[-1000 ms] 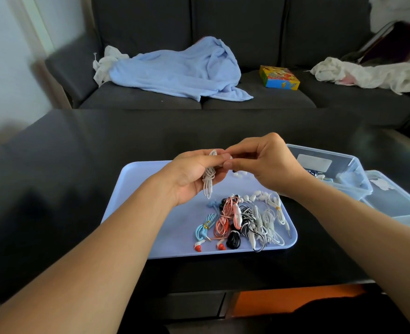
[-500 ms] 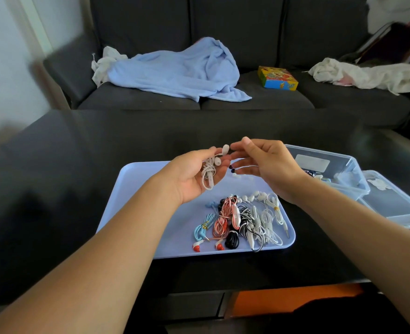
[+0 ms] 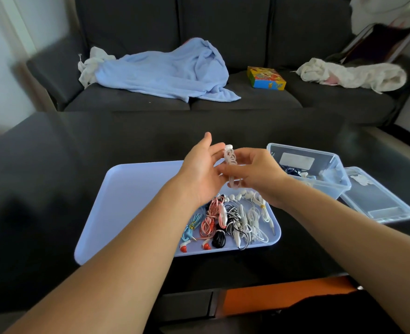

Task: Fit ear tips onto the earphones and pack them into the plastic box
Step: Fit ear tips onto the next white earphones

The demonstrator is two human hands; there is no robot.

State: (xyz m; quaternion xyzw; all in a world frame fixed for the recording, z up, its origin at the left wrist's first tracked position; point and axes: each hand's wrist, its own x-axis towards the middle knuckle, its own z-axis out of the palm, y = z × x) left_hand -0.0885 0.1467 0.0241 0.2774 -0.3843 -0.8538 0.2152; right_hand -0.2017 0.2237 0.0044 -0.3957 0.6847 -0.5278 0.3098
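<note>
White earphones in hand, ready for packing.
The right hand [image 3: 254, 174] grips the coiled white earphones [image 3: 230, 162] above the tray [image 3: 131, 201]; the left hand [image 3: 202, 165] is released. Next, probably carry them to the plastic box [image 3: 319, 169].

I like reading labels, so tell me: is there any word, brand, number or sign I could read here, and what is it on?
None can be read.
Colourful cardboard box on the dark grey sofa: printed pictures, any lettering too blurred.
Clear plastic box on the black table: pale rectangular label on its wall, no legible text.
Clear plastic lid beside it: whitish sticker remnant, nothing readable.
</note>
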